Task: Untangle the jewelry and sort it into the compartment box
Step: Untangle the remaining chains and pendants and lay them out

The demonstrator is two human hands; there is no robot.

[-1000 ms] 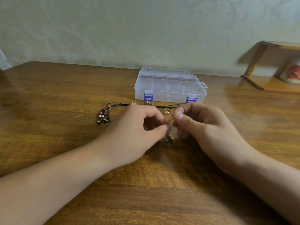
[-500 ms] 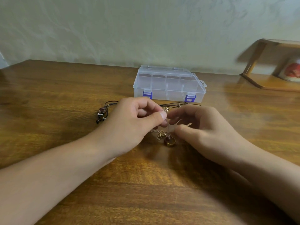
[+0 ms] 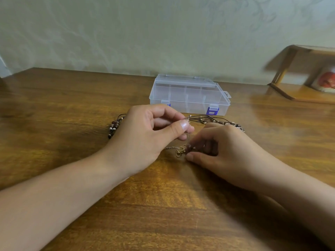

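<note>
Gold chain (image 3: 188, 137) pinched high by left hand (image 3: 145, 136) for tension; right hand (image 3: 223, 151) pinches knot (image 3: 181, 150) on table (image 3: 54, 105), near closed box (image 3: 189, 96).

Hands: two, the left hand (image 3: 150, 134) and the right hand (image 3: 223, 151) (both over the jewelry).
Compartment boxes: one clear compartment box (image 3: 188, 95), lid down.
Purple latches: two on the box front, the right latch (image 3: 212, 111) in full view, the left latch (image 3: 167, 104) mostly behind the left hand.
Corded bead necklaces: one dark cord necklace (image 3: 208, 119), several strands.
Fine chains: one thin gold chain (image 3: 181, 150); whether more pieces are knotted in cannot be told.
Tables: one wooden table (image 3: 54, 109).
Wooden stands: one wooden stand (image 3: 297, 73).
</note>
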